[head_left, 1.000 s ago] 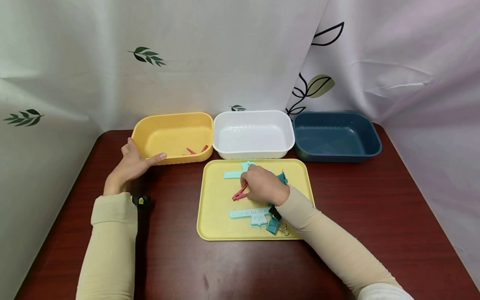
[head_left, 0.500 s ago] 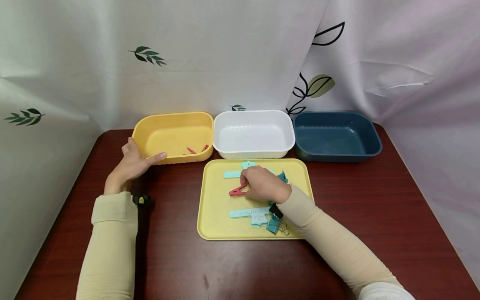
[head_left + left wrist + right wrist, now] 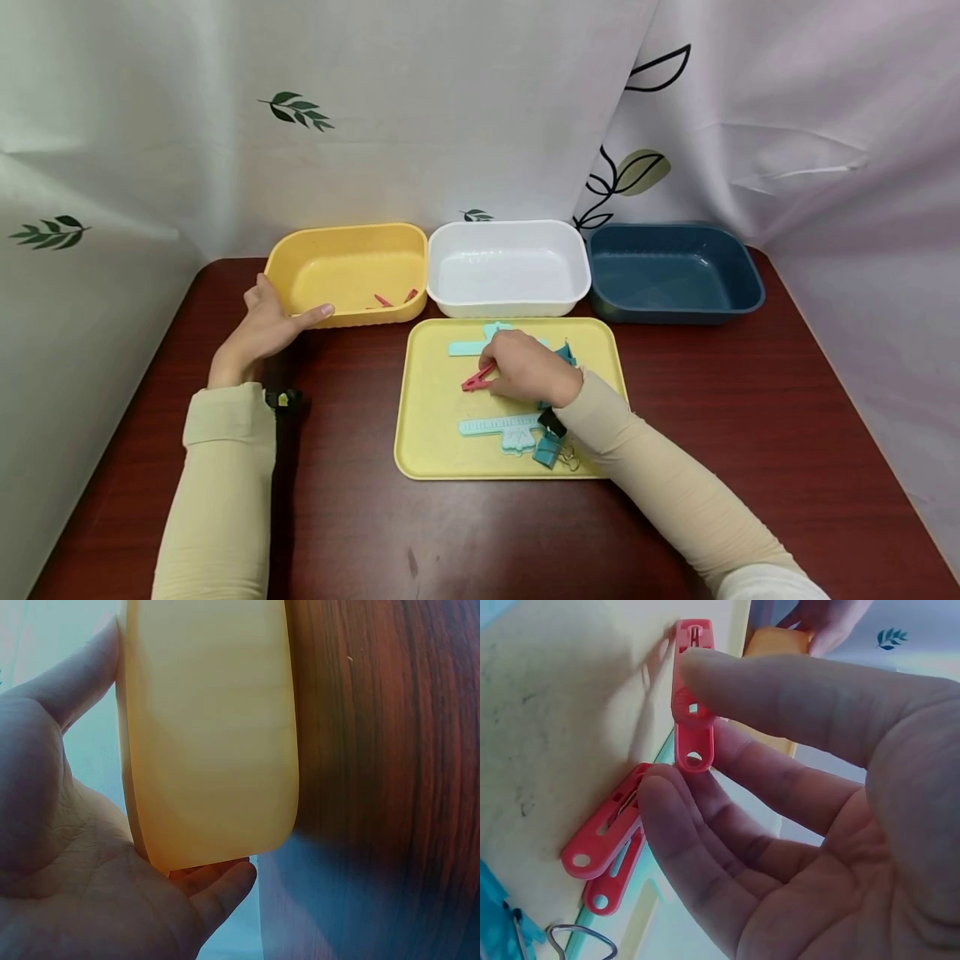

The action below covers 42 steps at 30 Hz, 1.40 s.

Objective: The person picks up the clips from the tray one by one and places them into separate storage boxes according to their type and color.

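Observation:
In the head view my right hand (image 3: 528,367) is over the yellow tray (image 3: 427,442) and pinches a red clothespin (image 3: 476,382). The right wrist view shows the thumb lying across this clothespin, with fingers behind it. Another red clothespin (image 3: 604,836) lies on the tray by the fingertips. My left hand (image 3: 266,325) grips the near left corner of the yellow bin (image 3: 345,320), thumb along the front rim. In the left wrist view, fingers curl round the end of that bin. A few red clothespins (image 3: 384,301) lie inside it.
On the tray are turquoise ruler-like pieces (image 3: 491,427), teal binder clips (image 3: 548,451) and a black clip (image 3: 551,422), partly hidden by the right arm. A white bin (image 3: 506,309) and a dark blue bin (image 3: 675,317) stand right of the yellow one, before a curtain.
The red clothespin in my right hand has risen slightly and turned from slanting down-left to more level, then tipped back a little. My left hand and the bins look unmoved.

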### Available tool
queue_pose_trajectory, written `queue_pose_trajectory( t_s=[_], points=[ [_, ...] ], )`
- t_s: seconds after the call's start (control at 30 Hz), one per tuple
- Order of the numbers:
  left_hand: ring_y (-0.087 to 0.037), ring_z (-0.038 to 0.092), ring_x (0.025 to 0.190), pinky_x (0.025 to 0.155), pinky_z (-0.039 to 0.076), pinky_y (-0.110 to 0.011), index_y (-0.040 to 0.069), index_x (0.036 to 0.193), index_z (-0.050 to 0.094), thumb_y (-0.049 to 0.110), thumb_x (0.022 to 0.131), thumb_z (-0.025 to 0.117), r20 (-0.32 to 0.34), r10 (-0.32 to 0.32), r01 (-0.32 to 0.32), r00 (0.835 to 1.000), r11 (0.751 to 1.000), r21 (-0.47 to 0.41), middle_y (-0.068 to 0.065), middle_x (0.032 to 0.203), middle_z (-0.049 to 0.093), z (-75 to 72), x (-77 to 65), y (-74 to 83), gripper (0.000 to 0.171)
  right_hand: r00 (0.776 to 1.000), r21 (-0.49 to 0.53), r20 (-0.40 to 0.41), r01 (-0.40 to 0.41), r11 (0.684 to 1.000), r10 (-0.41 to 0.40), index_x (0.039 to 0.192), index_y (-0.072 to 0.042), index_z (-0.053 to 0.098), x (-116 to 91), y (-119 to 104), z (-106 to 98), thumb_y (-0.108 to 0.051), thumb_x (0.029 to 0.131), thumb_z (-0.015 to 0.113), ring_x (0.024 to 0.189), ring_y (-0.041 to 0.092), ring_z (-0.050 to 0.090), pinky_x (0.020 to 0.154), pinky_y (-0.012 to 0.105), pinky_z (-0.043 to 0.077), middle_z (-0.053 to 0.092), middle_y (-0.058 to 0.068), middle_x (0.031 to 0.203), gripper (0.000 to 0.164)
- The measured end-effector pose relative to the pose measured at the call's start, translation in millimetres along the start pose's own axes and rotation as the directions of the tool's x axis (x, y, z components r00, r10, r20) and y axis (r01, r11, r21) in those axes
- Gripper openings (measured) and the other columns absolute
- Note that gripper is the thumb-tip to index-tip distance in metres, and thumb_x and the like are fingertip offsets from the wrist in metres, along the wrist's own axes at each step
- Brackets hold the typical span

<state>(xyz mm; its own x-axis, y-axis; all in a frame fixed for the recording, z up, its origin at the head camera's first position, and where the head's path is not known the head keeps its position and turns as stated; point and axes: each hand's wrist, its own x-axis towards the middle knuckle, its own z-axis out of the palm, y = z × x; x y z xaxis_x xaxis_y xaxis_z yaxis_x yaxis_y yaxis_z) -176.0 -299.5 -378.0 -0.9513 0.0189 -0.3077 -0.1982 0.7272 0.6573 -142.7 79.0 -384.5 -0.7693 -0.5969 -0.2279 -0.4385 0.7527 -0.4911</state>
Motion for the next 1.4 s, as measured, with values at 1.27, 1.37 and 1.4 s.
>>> queue_pose_trajectory(
  t_s=[1.27, 1.37, 1.4],
  points=[
    [-0.055, 0.016, 0.14, 0.111, 0.021, -0.068, 0.002, 0.142, -0.042, 0.063, 0.092, 0.059, 0.002, 0.002, -0.002, 1.0, 1.0, 0.013, -0.032, 0.155, -0.024, 0.3, -0.9, -1.8, 0.129, 0.986, 0.058, -0.161, 0.042, 0.997, -0.032, 0.101, -0.005, 0.077, 9.7, -15.9, -9.8, -0.01, 0.085, 0.08, 0.072, 0.014, 0.057, 0.067, 0.025, 0.048, 0.072, 0.003, 0.089, 0.018],
    [-0.055, 0.016, 0.14, 0.112, 0.021, -0.068, 0.003, 0.142, -0.043, 0.063, 0.092, 0.06, 0.007, 0.0, -0.001, 1.0, 1.0, 0.017, -0.032, 0.155, -0.025, 0.3, -0.5, -1.9, 0.129, 0.985, 0.052, -0.167, 0.042, 0.998, -0.033, 0.103, -0.004, 0.077, 10.7, -17.0, -10.8, -0.011, 0.086, 0.08, 0.075, 0.013, 0.059, 0.069, 0.025, 0.05, 0.073, 0.003, 0.092, 0.019],
    [-0.055, 0.016, 0.14, 0.112, 0.021, -0.068, 0.003, 0.142, -0.043, 0.063, 0.092, 0.059, 0.009, -0.001, 0.001, 1.0, 1.0, 0.02, -0.032, 0.155, -0.025, 0.0, -0.5, -1.7, 0.129, 0.985, 0.05, -0.168, 0.044, 0.998, -0.035, 0.103, -0.004, 0.077, 11.0, -17.4, -11.3, -0.012, 0.086, 0.08, 0.076, 0.013, 0.059, 0.07, 0.025, 0.05, 0.074, 0.003, 0.094, 0.019]
  ],
)
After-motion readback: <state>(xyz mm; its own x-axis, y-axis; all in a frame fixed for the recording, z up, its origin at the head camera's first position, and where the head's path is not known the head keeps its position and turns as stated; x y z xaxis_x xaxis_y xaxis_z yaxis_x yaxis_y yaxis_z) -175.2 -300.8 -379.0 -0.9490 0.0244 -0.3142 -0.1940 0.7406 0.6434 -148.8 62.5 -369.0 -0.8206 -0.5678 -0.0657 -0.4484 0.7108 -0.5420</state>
